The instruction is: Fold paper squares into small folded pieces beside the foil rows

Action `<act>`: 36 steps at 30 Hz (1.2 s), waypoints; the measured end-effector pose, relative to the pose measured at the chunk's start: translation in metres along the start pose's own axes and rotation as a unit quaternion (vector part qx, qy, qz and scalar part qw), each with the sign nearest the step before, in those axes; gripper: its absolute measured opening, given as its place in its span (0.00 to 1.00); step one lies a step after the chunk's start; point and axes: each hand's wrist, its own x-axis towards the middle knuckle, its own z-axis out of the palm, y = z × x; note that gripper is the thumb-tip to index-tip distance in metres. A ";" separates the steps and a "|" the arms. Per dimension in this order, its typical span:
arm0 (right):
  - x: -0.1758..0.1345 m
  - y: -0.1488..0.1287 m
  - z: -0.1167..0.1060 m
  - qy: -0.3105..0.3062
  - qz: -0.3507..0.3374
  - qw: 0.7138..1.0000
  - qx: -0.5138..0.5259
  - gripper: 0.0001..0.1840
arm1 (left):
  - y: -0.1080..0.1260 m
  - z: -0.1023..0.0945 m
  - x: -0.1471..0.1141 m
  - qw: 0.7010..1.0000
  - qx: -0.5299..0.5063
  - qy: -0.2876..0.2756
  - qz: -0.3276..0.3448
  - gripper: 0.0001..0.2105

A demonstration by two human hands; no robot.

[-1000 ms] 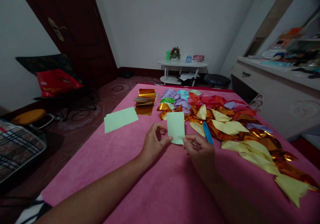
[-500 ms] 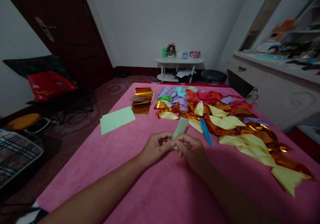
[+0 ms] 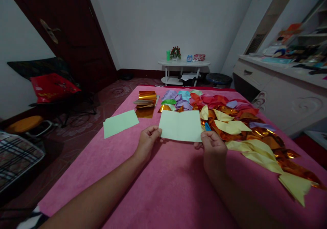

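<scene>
Between my hands a pale green sheet of paper [image 3: 180, 126] is spread out, with a crease down its middle. My left hand [image 3: 149, 139] pinches its lower left corner between thumb and fingers. At the lower right corner my right hand [image 3: 212, 145] grips it the same way. The sheet partly covers the folded papers behind it, and only a bit of a blue folded paper [image 3: 207, 126] shows by its right edge. More pale green sheets [image 3: 121, 123] lie to the left of my left hand.
A stack of gold foil sheets [image 3: 146, 103] sits beyond the green ones on the pink cloth [image 3: 122, 174]. Folded yellow papers [image 3: 258, 150], gold, red and purple ones spread across the right side. A small white table [image 3: 184, 63] stands by the wall, a dresser [image 3: 281, 86] at the right.
The green paper was a narrow folded strip with both hands close together on it. Now it is opened out flat, and my hands have moved apart to its two sides.
</scene>
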 end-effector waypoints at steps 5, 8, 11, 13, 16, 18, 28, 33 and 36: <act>0.008 0.009 -0.001 0.021 0.021 0.999 0.029 0.10 | 0.002 -0.004 0.004 0.999 -0.040 0.024 -0.003 0.09; 0.005 0.008 0.000 0.021 0.019 0.999 0.019 0.10 | 0.003 0.000 0.001 0.997 -0.073 0.004 -0.012 0.10; 0.001 0.004 0.001 0.013 0.014 1.000 0.007 0.10 | 0.001 0.004 -0.002 0.996 -0.076 -0.036 -0.020 0.13; -0.002 0.002 0.002 0.000 0.008 1.000 -0.012 0.09 | -0.001 0.005 -0.002 0.996 -0.065 -0.052 -0.024 0.14; -0.008 -0.003 0.004 -0.046 -0.035 0.997 -0.055 0.08 | -0.002 0.004 -0.001 0.996 -0.072 -0.045 -0.020 0.14; -0.014 -0.005 0.006 -0.089 -0.077 0.990 -0.078 0.08 | -0.001 0.003 -0.001 0.994 -0.097 -0.039 -0.022 0.14; -0.027 -0.004 0.008 -0.208 -0.117 0.969 -0.065 0.06 | -0.001 0.015 -0.012 0.983 -0.148 -0.079 -0.073 0.17; -0.019 -0.002 0.008 -0.154 -0.024 0.987 0.025 0.08 | 0.007 0.006 -0.005 0.996 -0.076 -0.005 -0.045 0.20; -0.010 0.002 0.007 -0.097 0.016 0.992 0.072 0.15 | 0.014 -0.002 -0.001 0.998 -0.027 -0.010 -0.047 0.20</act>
